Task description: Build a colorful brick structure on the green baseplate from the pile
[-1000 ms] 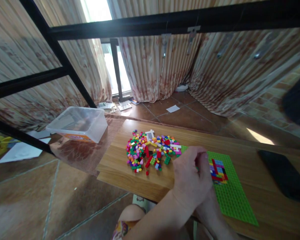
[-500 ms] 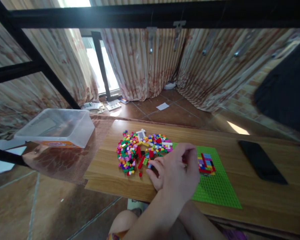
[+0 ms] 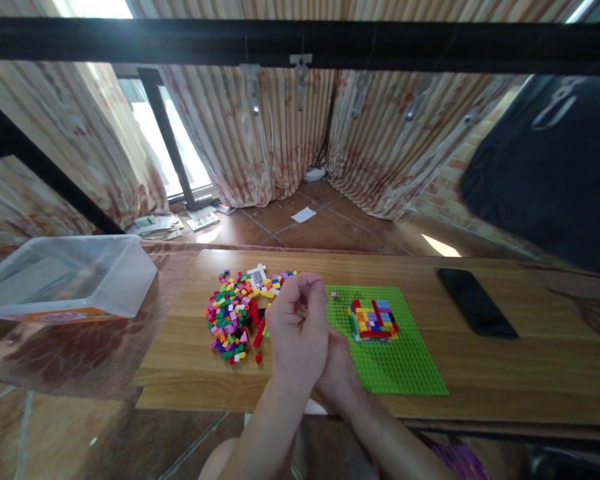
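Note:
A heap of small coloured bricks (image 3: 235, 310) lies on the wooden table (image 3: 480, 373). To its right is a green baseplate (image 3: 405, 360) with a small multicoloured brick build (image 3: 374, 320) on it. My left hand (image 3: 295, 330) hovers over the right side of the heap with fingers curled in a pinch; a small green piece shows at the fingertips. My right hand (image 3: 341, 370) sits just behind and under the left one, mostly hidden, at the baseplate's left edge.
A clear plastic tub (image 3: 65, 277) stands at the left on a brown mat. A black phone (image 3: 477, 311) lies at the table's right. Black metal bars cross overhead. Curtains and a tiled floor with papers lie beyond. A dark cloth hangs at right.
The view has swung right. My left hand has moved left off the baseplate to the heap's edge and curled into a pinch; the brick build is now uncovered.

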### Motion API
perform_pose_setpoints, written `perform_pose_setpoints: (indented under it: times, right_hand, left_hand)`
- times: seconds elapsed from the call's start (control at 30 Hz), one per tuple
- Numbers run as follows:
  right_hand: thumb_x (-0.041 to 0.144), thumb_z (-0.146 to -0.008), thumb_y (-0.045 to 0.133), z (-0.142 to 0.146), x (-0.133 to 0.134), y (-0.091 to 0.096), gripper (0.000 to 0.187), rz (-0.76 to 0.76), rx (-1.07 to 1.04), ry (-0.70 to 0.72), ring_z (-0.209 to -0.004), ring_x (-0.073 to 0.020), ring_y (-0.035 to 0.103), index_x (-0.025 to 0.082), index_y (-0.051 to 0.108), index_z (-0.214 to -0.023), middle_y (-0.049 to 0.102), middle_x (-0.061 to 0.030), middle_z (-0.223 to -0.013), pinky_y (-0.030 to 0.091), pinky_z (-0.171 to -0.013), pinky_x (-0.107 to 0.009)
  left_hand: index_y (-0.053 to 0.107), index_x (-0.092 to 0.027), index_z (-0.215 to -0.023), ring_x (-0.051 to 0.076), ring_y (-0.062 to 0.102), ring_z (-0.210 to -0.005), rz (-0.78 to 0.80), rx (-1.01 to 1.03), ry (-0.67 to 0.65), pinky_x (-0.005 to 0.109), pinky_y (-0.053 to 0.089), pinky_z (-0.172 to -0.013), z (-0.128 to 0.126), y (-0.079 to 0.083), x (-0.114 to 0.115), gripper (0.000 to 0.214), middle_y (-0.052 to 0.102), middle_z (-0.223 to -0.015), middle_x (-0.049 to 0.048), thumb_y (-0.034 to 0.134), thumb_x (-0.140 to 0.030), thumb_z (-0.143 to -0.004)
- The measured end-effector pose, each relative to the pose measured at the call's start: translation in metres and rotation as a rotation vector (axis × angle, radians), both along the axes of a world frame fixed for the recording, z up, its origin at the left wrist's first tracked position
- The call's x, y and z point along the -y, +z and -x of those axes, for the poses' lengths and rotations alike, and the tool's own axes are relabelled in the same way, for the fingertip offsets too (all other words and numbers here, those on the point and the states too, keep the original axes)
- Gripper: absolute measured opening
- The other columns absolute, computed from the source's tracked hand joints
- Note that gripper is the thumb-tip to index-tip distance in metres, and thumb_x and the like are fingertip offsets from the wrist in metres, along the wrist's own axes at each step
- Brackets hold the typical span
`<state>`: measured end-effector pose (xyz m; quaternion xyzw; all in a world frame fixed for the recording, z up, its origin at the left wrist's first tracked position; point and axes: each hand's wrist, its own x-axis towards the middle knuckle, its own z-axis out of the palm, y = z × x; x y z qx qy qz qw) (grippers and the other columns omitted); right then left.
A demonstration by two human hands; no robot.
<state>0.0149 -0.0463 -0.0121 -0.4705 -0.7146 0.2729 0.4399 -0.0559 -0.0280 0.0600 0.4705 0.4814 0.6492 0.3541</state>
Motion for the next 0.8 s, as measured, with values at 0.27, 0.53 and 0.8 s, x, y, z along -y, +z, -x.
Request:
perform_pose_setpoints:
  times: [0.27,0.53,0.8]
  right_hand:
    - [0.026,-0.090,0.053,-0.036,0.019,0.027,0.016,0.127,-0.055,0.028,-0.069,-0.0128,0.059,0.021,0.068,-0.086,0.063,-0.0010,-0.075,0.046,-0.063,-0.022]
    - [0.041,-0.090,0.053,-0.100,0.020,0.023,0.026,0.186,-0.188,-0.297,-0.050,-0.0108,0.055,0.023,0.068,-0.102,0.061,0.0001,-0.069,0.048,-0.047,-0.022]
    - [0.048,-0.089,0.053,-0.151,0.009,0.025,0.036,0.209,-0.122,-0.475,-0.052,-0.0130,0.060,0.019,0.055,-0.110,0.064,0.0000,-0.069,0.051,-0.053,-0.025]
  left_hand:
    - [0.063,-0.017,-0.085,0.009,0.052,-0.059,0.058,-0.015,-0.021,0.018,0.042,-0.053,-0.002,-0.002,-0.006,0.012,0.058,-0.067,-0.0026,0.057,-0.028,-0.086]
    - [0.062,-0.017,-0.083,0.010,0.052,-0.061,0.150,-0.056,-0.164,0.019,0.042,-0.055,-0.021,-0.016,-0.010,0.012,0.058,-0.068,-0.0018,0.055,-0.026,-0.085]
    - [0.061,-0.017,-0.081,0.010,0.051,-0.059,0.191,-0.185,-0.269,0.020,0.041,-0.056,-0.040,-0.034,-0.013,0.013,0.056,-0.065,-0.0024,0.052,-0.025,-0.085]
